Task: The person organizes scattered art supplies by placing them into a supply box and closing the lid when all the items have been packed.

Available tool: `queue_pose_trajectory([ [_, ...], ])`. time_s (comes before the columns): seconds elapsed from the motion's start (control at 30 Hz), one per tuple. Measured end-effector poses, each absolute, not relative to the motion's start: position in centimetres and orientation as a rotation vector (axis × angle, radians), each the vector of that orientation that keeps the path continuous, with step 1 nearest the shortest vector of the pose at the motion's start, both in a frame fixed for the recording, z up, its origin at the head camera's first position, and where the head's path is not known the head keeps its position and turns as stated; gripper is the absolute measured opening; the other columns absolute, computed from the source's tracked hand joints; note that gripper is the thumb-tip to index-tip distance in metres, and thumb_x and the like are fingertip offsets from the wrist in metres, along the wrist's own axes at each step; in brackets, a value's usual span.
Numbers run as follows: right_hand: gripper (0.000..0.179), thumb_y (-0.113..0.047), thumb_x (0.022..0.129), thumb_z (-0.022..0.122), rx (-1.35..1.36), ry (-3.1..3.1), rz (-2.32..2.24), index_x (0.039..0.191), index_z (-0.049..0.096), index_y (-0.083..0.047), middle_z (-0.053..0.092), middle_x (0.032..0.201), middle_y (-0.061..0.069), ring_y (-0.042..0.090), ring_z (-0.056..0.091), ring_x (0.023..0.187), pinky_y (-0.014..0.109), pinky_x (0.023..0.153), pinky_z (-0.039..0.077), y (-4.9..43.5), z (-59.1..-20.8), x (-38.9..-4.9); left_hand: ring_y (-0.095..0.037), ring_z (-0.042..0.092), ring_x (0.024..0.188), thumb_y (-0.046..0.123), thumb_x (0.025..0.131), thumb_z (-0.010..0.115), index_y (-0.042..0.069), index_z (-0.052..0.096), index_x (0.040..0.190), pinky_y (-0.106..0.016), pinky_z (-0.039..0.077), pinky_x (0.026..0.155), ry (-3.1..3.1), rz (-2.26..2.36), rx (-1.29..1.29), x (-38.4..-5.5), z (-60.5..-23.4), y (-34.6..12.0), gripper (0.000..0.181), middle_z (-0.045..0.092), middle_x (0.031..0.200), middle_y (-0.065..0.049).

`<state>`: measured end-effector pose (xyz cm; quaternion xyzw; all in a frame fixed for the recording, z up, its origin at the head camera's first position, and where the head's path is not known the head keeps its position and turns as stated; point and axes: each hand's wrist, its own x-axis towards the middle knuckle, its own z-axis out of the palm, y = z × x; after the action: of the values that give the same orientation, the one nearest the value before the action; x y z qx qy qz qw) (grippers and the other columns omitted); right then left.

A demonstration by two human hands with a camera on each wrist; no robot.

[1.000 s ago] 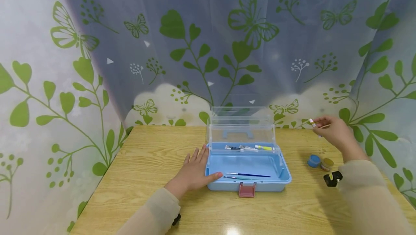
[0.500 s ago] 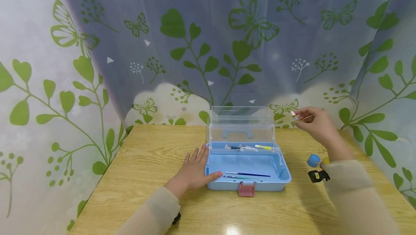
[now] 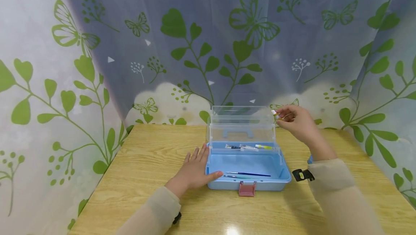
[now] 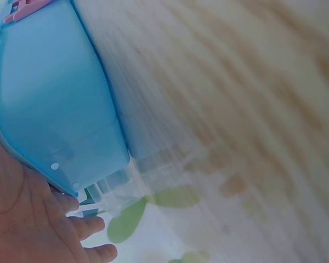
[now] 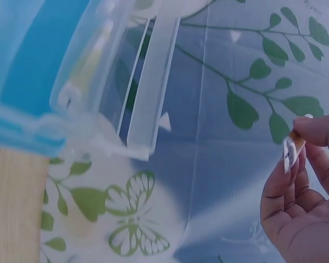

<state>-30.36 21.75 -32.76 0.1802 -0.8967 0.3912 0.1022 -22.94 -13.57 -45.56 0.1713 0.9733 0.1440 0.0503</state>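
A blue plastic case stands on the table with its clear lid raised. My left hand rests against its left side, fingers straight and thumb over the front rim. Above the case's right back corner, my right hand pinches a small white-capped paint tube between thumb and fingertips. The tube also shows in the right wrist view. Three more tubes, including a yellow one, lie in the clear upper tray. On the case bottom are a dark blue paintbrush and a teal paintbrush.
A pink latch hangs down at the case's front. Part of a blue paint pot shows beside the right sleeve. A patterned curtain rises behind the wooden table.
My right hand has moved left with the paint tube, from the table's right side to beside the raised lid. Its sleeve now hides the yellow pot. The left hand has stayed put.
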Motion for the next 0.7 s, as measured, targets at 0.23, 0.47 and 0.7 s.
queue_pose_trajectory([
  [0.23, 0.028, -0.006, 0.092, 0.072, 0.620, -2.641, 1.237, 0.119, 0.066, -0.001, 0.062, 0.103, 0.015, 0.026, 0.058, 0.088, 0.021, 0.069, 0.051, 19.2, -33.0, -30.5, -0.035, 0.006, 0.153, 0.085, 0.088, 0.029, 0.008, 0.002, 0.161, -0.058, 0.007, 0.120, 2.958, 0.433, 0.518, -23.0, -45.6, -13.7, 0.109, -0.004, 0.168, -0.008],
  [0.47, 0.026, -0.006, 0.092, 0.072, 0.719, -2.673, 1.305, 0.117, 0.067, -0.003, 0.062, 0.104, 0.013, 0.026, 0.058, 0.090, 0.029, 0.074, 0.053, 16.3, -33.5, -30.9, -0.036, 0.006, 0.153, 0.085, 0.088, 0.029, 0.008, 0.002, 0.161, -0.059, 0.007, 0.120, 2.958, 0.436, 0.526, -23.1, -45.7, -13.6, 0.110, -0.003, 0.168, -0.009],
  [0.7, 0.025, -0.005, 0.092, 0.072, 0.837, -2.680, 1.309, 0.116, 0.067, -0.005, 0.063, 0.100, 0.009, 0.024, 0.060, 0.088, 0.038, 0.077, 0.053, 13.4, -34.1, -31.4, -0.036, 0.007, 0.153, 0.086, 0.087, 0.029, 0.009, 0.003, 0.162, -0.058, 0.007, 0.120, 2.962, 0.439, 0.513, -23.2, -45.7, -13.6, 0.110, -0.002, 0.168, -0.008],
])
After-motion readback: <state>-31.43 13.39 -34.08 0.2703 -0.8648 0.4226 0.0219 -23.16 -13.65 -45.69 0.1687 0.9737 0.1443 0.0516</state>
